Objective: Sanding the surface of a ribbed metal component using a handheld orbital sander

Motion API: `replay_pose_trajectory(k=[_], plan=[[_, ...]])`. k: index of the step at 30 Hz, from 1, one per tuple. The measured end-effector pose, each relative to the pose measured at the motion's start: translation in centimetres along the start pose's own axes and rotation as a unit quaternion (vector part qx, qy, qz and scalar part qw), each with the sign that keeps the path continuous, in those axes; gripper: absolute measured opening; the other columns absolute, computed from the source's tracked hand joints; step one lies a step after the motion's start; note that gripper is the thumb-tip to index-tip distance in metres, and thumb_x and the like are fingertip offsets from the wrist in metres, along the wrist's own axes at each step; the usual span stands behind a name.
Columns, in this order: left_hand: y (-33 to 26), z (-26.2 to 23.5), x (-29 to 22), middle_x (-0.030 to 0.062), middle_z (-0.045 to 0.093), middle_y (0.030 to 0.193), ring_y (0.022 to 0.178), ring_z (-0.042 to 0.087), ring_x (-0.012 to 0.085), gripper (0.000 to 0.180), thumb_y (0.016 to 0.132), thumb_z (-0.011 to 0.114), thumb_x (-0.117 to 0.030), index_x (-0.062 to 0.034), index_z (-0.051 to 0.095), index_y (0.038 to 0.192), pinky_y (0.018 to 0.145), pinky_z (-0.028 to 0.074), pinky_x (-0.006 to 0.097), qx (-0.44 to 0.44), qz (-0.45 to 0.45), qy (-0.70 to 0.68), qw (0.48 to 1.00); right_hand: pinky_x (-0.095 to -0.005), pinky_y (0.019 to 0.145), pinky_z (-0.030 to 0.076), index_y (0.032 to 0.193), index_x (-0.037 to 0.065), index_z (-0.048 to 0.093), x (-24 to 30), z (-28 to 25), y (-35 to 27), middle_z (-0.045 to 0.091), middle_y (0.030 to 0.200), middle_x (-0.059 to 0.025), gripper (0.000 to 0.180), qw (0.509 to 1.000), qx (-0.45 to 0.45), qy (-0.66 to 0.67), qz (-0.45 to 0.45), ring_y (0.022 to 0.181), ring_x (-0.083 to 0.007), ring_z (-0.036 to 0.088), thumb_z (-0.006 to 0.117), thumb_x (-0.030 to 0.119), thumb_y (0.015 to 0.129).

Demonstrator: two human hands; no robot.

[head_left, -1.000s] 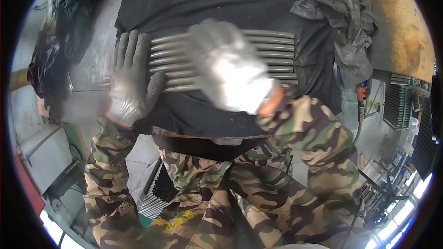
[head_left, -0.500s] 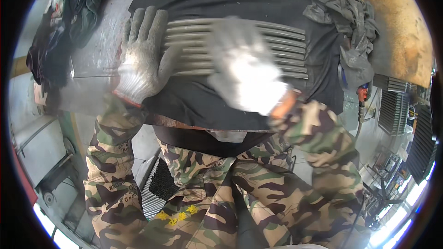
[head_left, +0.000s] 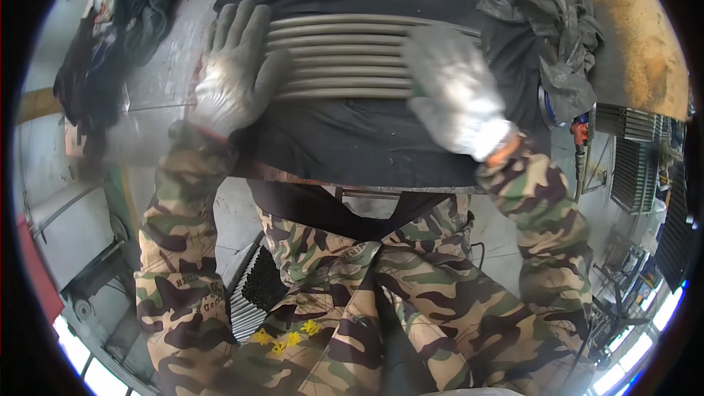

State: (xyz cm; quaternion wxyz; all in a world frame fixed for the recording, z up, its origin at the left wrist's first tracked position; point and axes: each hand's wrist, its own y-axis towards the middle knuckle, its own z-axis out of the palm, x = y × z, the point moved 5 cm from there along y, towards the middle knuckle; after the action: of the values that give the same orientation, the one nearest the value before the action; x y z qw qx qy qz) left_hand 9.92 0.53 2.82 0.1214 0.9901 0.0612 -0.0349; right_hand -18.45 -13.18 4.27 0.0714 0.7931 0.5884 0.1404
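Note:
Several slim grey metal tubes (head_left: 345, 61) lie side by side across a black cloth (head_left: 337, 139) on the workbench. My left hand (head_left: 235, 66), in a whitish knit glove, is open at the tubes' left ends, fingers pointing away from me and thumb stretched over toward the tubes. My right hand (head_left: 458, 88), gloved the same and a little blurred, lies flat with fingers extended over the right part of the tubes. It hides most of their right ends. Neither hand grips a tube.
Crumpled grey cloth (head_left: 546, 26) lies at the bench's right side, beside a brownish board (head_left: 631, 44). Dark rags (head_left: 121, 44) hang at the far left. A red-and-blue tool (head_left: 579, 132) hangs off the right edge. A bundle of tubes (head_left: 257, 286) stands below, by my leg.
My right hand has swept right along the tubes, from their middle toward their right ends. My left hand stays at the left ends. The whole view has shifted slightly.

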Motion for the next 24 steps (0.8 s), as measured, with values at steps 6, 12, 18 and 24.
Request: replay_pose_trajectory(k=[6, 12, 18, 24], plan=[[1.0, 0.1, 0.0, 0.0285, 0.045, 0.166, 0.157, 0.035, 0.0507, 0.066, 0.108, 0.06, -0.04, -0.0021, 0.047, 0.161, 0.13, 0.026, 0.057, 0.009, -0.042, 0.019, 0.999, -0.0581, 0.12, 0.042, 0.145, 0.001, 0.061, -2.4, -4.0, -2.4, 0.059, 0.148, -0.0195, 0.08, 0.998, 0.041, -0.02, -0.047, 0.14, -0.0424, 0.053, 0.084, 0.019, 0.071], [1.0, 0.4, 0.1, 0.0267, 0.044, 0.166, 0.157, 0.035, 0.05, 0.067, 0.109, 0.056, -0.043, -0.0031, 0.047, 0.161, 0.131, 0.024, 0.058, -0.024, -0.032, 0.022, 0.999, -0.0587, 0.12, 0.041, 0.143, 0.001, 0.062, 1.4, -0.6, 0.6, 0.058, 0.148, -0.0205, 0.08, 0.998, -0.018, 0.022, -0.052, 0.141, -0.0447, 0.05, 0.085, 0.023, 0.069], [1.1, 0.3, -0.1, 0.0208, 0.054, 0.159, 0.153, 0.042, 0.0456, 0.062, 0.105, 0.058, -0.038, -0.0003, 0.053, 0.153, 0.128, 0.029, 0.059, -0.091, -0.006, -0.05, 0.995, -0.0605, 0.127, 0.027, 0.136, -0.002, 0.069, 9.9, 4.6, 7.7, 0.056, 0.148, -0.0217, 0.079, 0.996, -0.031, 0.018, -0.087, 0.146, -0.0426, 0.043, 0.079, 0.054, 0.081], [0.6, 0.6, 0.8, 0.0218, 0.053, 0.162, 0.153, 0.042, 0.0499, 0.057, 0.11, 0.05, -0.029, -0.0005, 0.047, 0.159, 0.129, 0.03, 0.057, -0.094, 0.041, -0.221, 0.97, -0.0597, 0.13, 0.02, 0.132, 0.001, 0.075, 11.9, 5.5, 10.8, 0.057, 0.154, -0.0218, 0.07, 0.995, 0.029, 0.05, -0.084, 0.154, -0.0417, 0.036, 0.069, 0.059, 0.092]])
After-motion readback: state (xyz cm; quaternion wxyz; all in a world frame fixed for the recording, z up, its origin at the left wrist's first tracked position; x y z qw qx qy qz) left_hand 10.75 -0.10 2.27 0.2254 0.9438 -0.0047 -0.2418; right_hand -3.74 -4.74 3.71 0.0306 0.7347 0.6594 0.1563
